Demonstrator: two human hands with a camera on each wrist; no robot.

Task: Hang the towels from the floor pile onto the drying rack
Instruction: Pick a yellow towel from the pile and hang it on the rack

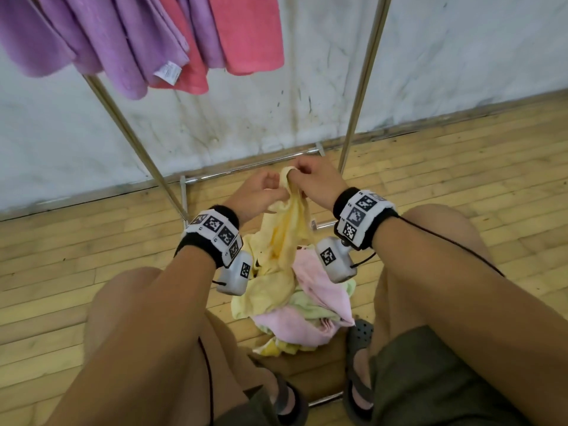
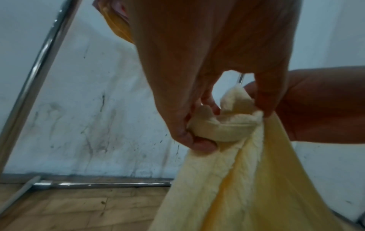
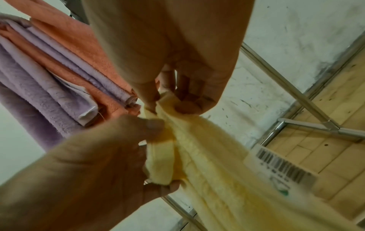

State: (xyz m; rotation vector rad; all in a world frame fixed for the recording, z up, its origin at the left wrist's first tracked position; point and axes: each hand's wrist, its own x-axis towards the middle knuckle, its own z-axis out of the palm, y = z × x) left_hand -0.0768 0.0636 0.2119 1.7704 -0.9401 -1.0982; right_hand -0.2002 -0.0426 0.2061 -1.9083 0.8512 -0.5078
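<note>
A pale yellow towel (image 1: 281, 244) hangs down from both hands over the floor pile (image 1: 304, 318) of pink, green and yellow towels between my feet. My left hand (image 1: 264, 195) grips a bunched edge of the yellow towel (image 2: 223, 129) between thumb and curled fingers. Just to its right, my right hand (image 1: 310, 179) pinches the towel's top corner (image 3: 169, 101). A barcode label (image 3: 284, 167) hangs on the towel. The metal drying rack (image 1: 362, 87) stands in front of me against the wall.
Purple towels (image 1: 92, 41) and pink towels (image 1: 246, 35) hang from the rack at the top left. The rack's slanted legs (image 1: 132, 133) and floor bars (image 1: 252, 166) cross the wooden floor ahead. My knees and sandalled feet (image 1: 359, 379) flank the pile.
</note>
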